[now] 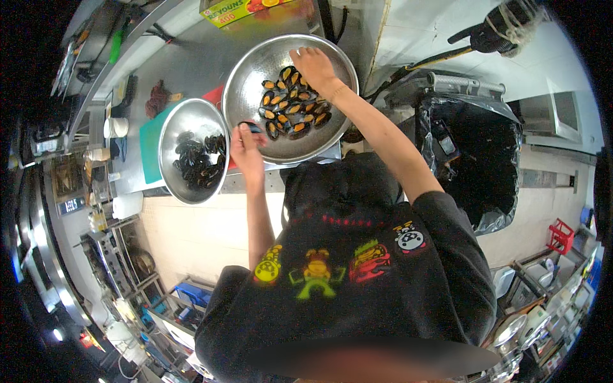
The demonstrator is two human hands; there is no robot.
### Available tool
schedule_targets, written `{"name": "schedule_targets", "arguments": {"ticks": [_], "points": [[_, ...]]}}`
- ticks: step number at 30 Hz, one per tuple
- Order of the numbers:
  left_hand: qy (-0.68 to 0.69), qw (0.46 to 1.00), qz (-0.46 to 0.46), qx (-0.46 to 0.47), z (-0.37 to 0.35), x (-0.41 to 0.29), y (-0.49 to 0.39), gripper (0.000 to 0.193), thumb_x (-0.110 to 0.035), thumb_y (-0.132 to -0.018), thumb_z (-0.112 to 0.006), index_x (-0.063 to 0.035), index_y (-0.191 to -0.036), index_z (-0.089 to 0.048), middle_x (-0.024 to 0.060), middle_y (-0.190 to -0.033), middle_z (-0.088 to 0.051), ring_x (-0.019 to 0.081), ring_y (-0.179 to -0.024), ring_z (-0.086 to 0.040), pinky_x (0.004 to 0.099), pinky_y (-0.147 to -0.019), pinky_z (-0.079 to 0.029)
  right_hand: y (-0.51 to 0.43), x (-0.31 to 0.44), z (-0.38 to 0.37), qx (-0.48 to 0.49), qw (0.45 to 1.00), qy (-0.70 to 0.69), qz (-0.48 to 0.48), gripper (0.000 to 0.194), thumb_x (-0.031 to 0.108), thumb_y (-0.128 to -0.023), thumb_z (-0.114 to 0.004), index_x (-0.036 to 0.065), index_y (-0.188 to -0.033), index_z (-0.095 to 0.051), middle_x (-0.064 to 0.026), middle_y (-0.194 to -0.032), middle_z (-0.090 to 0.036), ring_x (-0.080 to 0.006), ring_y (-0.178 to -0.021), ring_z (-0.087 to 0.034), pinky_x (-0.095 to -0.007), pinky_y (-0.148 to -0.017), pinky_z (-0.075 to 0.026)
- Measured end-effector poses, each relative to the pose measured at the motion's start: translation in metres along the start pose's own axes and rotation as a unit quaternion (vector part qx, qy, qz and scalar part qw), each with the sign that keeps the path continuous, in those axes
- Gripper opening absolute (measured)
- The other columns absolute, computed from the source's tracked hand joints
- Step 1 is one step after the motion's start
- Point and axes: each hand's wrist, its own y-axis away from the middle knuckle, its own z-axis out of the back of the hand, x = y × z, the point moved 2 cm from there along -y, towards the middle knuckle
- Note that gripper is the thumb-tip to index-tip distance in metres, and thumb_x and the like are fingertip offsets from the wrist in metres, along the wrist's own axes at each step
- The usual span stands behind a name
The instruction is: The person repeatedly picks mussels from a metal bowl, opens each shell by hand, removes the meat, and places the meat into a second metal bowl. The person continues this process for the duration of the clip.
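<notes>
My left hand (248,146) holds a dark mussel shell (251,127) between thumb and fingers, over the near left rim of a large steel bowl (244,95). Opened mussels with orange meat (294,109) lie across the bottom of that bowl. Above its far side reaches my right hand (313,69), back upward, close to the farthest mussels; whatever its fingers may hold is hidden. A smaller steel bowl (191,117) to the left contains a pile of dark mussels (198,160), and its right rim is close to my left hand.
Under the smaller bowl, a green cutting board (152,143) lies on the steel worktop (201,62); part of a red board (214,97) shows between the bowls. A printed box (244,10) stands at the back. On my right is a bin lined with a black bag (493,191).
</notes>
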Motion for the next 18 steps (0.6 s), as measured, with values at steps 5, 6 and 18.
{"name": "schedule_targets", "arguments": {"ticks": [5, 6, 18], "points": [[-0.008, 0.998, 0.019, 0.056, -0.029, 0.01, 0.019, 0.033, -0.029, -0.113, -0.056, 0.0008, -0.116, -0.07, 0.0064, -0.086, -0.072, 0.0102, -0.078, -0.066, 0.0256, -0.073, -0.052, -0.009, 0.011, 0.006, 0.056, 0.986, -0.14, -0.073, 0.027, 0.017, -0.097, -0.067, 0.003, -0.12, -0.069, -0.0212, -0.114, -0.071, -0.036, -0.107, -0.072, -0.0477, -0.089, -0.06], [-0.01, 0.998, 0.023, 0.055, -0.032, 0.01, 0.02, 0.032, -0.028, -0.113, -0.058, 0.001, -0.117, -0.071, 0.0064, -0.088, -0.072, 0.0101, -0.08, -0.066, 0.0255, -0.075, -0.052, -0.003, 0.012, 0.019, 0.055, 0.974, -0.204, -0.075, 0.032, 0.02, -0.097, -0.069, 0.001, -0.123, -0.069, -0.0209, -0.113, -0.072, -0.0368, -0.108, -0.072, -0.0475, -0.088, -0.06], [0.173, 0.972, 0.089, 0.134, -0.074, -0.01, 0.026, 0.045, -0.035, -0.115, -0.049, 0.005, -0.121, -0.07, 0.0129, -0.098, -0.073, 0.0194, -0.084, -0.074, 0.0312, -0.073, -0.062, 0.136, -0.044, 0.149, 0.165, 0.712, -0.654, -0.196, 0.027, 0.008, -0.103, -0.069, 0.002, -0.13, -0.066, -0.0078, -0.109, -0.076, -0.0119, -0.087, -0.069, -0.0264, -0.075, -0.058]]}}
